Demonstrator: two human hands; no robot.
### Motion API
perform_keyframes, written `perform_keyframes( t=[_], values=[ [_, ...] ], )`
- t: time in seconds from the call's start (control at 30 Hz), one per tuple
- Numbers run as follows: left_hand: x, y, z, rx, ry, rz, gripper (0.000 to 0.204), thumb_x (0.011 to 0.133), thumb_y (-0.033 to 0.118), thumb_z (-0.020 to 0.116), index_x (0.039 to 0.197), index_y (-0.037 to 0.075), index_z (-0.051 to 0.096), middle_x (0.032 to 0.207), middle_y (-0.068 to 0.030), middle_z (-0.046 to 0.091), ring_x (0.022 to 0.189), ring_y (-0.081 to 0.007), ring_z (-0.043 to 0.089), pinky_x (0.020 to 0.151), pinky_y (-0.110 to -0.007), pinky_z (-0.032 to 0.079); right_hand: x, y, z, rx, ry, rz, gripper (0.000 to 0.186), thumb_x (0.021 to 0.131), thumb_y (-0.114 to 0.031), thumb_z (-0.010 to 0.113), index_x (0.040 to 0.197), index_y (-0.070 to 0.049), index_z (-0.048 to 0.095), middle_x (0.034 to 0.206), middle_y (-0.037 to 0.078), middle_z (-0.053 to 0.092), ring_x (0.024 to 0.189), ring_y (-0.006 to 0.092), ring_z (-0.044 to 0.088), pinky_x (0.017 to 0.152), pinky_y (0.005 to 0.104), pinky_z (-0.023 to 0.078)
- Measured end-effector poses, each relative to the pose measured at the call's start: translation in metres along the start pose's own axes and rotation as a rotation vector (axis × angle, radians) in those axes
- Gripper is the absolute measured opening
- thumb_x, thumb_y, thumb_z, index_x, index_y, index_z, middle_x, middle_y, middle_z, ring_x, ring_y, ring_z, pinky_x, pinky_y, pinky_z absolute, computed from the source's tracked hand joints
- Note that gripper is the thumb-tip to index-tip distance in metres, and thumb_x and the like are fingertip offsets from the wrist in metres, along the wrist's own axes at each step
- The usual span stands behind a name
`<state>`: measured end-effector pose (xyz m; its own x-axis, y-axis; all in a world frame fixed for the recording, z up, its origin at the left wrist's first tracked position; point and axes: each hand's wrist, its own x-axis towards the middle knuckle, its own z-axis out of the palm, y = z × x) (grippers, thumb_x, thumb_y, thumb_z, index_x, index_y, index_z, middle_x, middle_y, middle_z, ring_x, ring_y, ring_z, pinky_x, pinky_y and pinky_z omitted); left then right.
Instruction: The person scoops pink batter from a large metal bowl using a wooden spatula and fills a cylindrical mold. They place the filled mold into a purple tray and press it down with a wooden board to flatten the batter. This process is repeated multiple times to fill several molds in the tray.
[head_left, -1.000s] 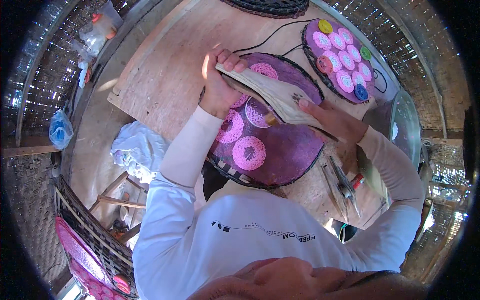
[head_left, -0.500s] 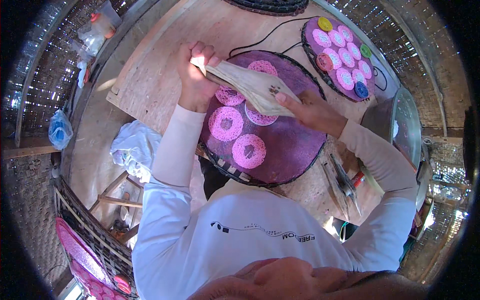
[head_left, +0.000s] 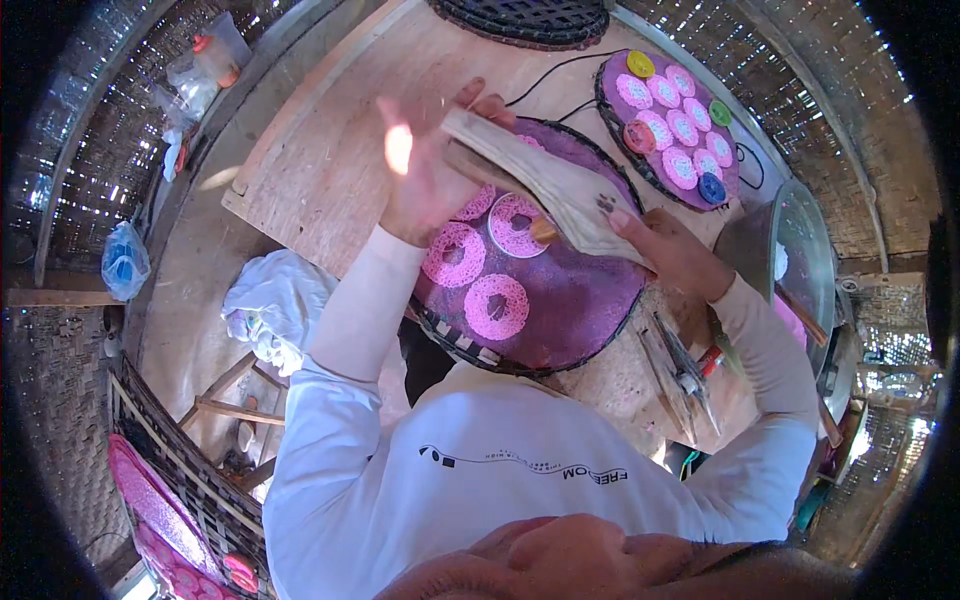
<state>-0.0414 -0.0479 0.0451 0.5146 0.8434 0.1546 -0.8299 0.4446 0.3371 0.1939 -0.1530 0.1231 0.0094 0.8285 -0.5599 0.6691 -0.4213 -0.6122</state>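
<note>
My right hand (head_left: pixel 685 255) grips the right end of a pale wooden hand press (head_left: pixel 550 180), a long flat piece with a dark-spotted patch near my thumb. My left hand (head_left: pixel 430 175) is at its other end, fingers spread and palm against or just beside the wood; contact is hard to tell. Below the tool lies a round purple mat (head_left: pixel 570 310) on a dark woven rack. Pink lacy noodle-like rings (head_left: pixel 496 306) rest on it. One pink ring (head_left: pixel 515 225) sits inside a white hoop, with a brown wooden end showing over its edge. The tool hides some rings.
At the far right, another purple mat (head_left: pixel 655 185) bears pink-and-white rounds and coloured discs. A large metal pot (head_left: pixel 805 250) stands right, near tongs-like tools (head_left: pixel 680 365). A dark woven rack (head_left: pixel 525 22) lies at the back. White cloth (head_left: pixel 275 305) is at left.
The wooden press has shifted right and slightly toward me, with my right hand on it. My left hand has loosened from a closed grip, its fingers now spread.
</note>
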Motion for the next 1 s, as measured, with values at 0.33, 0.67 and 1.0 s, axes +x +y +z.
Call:
perform_keyframes(
  t=[0.33,0.67,1.0],
  values=[
    [-0.014,-0.026,0.043,1.254,-0.113,0.155,0.042,0.065,0.010,0.072,0.102,-0.001,0.058,0.104,-0.0100,0.061,0.096,-0.0172,0.057,0.083,-0.033,0.046,0.013,0.002,0.021,0.893,-0.457,-0.415,0.057,0.092,-0.049,0.037,0.110,0.002,0.057,0.099,0.010,0.063,0.082,0.0164,0.060,0.077,0.0260,0.046],
    [-0.081,0.031,0.020,1.035,0.490,0.479,0.029,0.063,-0.006,0.060,0.091,0.001,0.055,0.079,-0.0053,0.059,0.061,-0.0148,0.057,0.053,-0.026,0.047,0.082,0.054,0.105,-0.370,0.484,-0.798,0.095,0.065,-0.046,0.071,0.136,-0.002,0.026,0.127,0.022,0.042,0.119,0.0381,0.038,0.101,0.0474,0.027],
    [-0.108,0.039,0.002,0.954,0.591,0.512,0.031,0.064,-0.008,0.060,0.093,0.000,0.055,0.080,-0.0056,0.058,0.065,-0.0146,0.057,0.054,-0.027,0.047,0.080,0.049,0.100,-0.435,0.467,-0.777,0.095,0.066,-0.044,0.071,0.139,-0.009,0.022,0.126,0.018,0.044,0.119,0.0330,0.040,0.103,0.0529,0.021]
  ],
)
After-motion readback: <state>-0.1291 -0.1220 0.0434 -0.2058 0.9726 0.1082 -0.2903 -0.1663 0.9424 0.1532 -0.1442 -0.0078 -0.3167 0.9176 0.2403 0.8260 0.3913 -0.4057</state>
